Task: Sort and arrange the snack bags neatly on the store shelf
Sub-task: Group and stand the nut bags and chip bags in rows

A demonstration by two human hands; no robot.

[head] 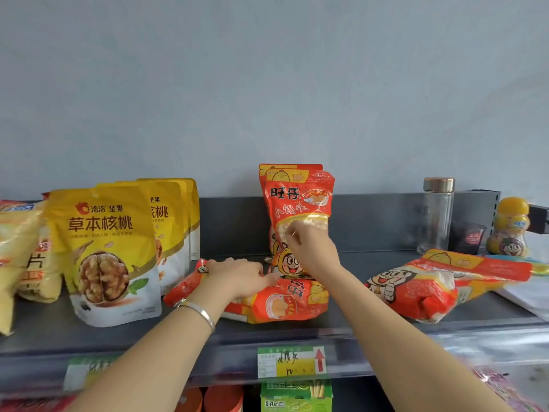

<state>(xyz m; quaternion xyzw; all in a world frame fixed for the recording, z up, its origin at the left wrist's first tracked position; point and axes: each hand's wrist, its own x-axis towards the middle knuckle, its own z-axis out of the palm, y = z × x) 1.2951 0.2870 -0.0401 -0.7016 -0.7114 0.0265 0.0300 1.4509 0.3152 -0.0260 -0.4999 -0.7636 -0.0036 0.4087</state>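
Step in hand: standing up the fallen snack bags.

- Upright red-orange plastic snack bag [297, 200], centre frame, at the back of the grey metal shelf [386, 325].
- Right hand [312, 248] against its front, fingers curled; whether they pinch it cannot be told.
- Left hand [237, 278] rests, fingers fairly straight, on the flat-lying red-orange bag [276, 304] just below.
- Next, likely: grip that bag and stand it in front.

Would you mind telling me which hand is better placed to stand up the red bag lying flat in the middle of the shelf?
Left. The left hand rests on the flat red bag, while the right hand is up on the upright red bag behind it, fingers curled against its front.
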